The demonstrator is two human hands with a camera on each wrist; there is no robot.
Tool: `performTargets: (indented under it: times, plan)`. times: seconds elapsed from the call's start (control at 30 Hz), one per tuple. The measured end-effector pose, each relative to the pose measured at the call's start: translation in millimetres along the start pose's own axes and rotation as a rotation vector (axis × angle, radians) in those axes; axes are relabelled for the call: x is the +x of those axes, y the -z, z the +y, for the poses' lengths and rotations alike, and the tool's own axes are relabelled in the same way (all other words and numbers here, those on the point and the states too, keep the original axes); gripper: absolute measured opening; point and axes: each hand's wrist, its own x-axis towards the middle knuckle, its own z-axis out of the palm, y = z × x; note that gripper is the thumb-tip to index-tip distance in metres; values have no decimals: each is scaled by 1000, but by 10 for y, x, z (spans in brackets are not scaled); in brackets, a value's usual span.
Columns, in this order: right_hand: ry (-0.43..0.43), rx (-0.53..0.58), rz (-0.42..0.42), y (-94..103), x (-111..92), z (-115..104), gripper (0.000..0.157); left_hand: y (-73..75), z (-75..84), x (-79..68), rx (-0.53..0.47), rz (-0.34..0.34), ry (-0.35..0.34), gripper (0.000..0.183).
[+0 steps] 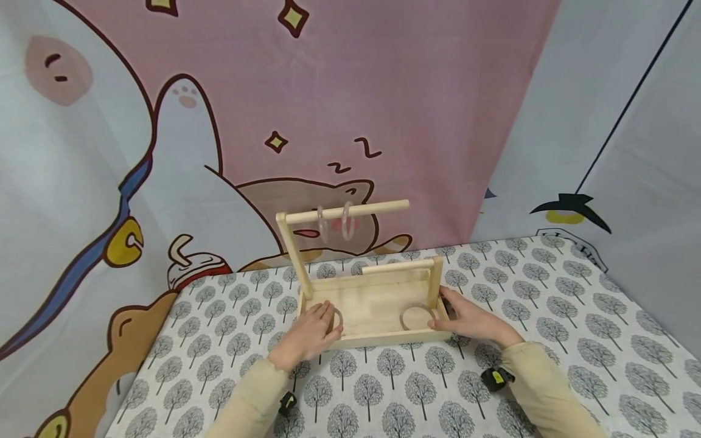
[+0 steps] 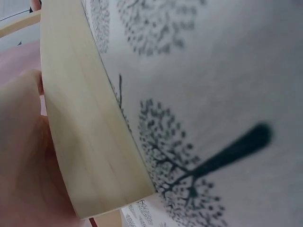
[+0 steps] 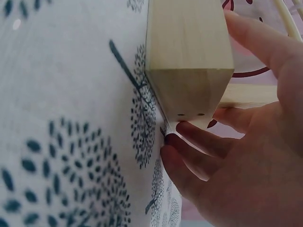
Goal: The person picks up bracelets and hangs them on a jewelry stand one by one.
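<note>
A pale wooden jewelry stand (image 1: 378,337) has a shallow tray base and two upright posts, each with a horizontal bar. My left hand (image 1: 312,328) reaches over the front wall into the tray's left end, its fingers over a bangle (image 1: 340,316) that they partly hide. I cannot tell whether they pinch it. In the left wrist view, the front wall (image 2: 90,127) hides the fingertips. My right hand (image 1: 468,316) holds the tray's right end, thumb at the front rim and fingers against the end face (image 3: 189,90). Another bangle (image 1: 402,316) lies flat in the tray near that thumb.
Two pinkish translucent bangles (image 1: 346,222) hang on the taller left bar (image 1: 383,207). The shorter right bar (image 1: 397,266) carries nothing. Under the stand is a tree-print cloth (image 1: 367,389); a cartoon curtain (image 1: 416,109) hangs behind it.
</note>
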Motion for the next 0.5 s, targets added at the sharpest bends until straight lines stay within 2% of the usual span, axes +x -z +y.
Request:
performTargets:
  times: [0.2,0.5]
  plan:
    - [-5,-10,5,-5,-2,6,91,13,-25,71,-32,-36,-19,66]
    - [-43,12,1,7,-31,-2,94,64,-50,141,-106,-34,-37,68]
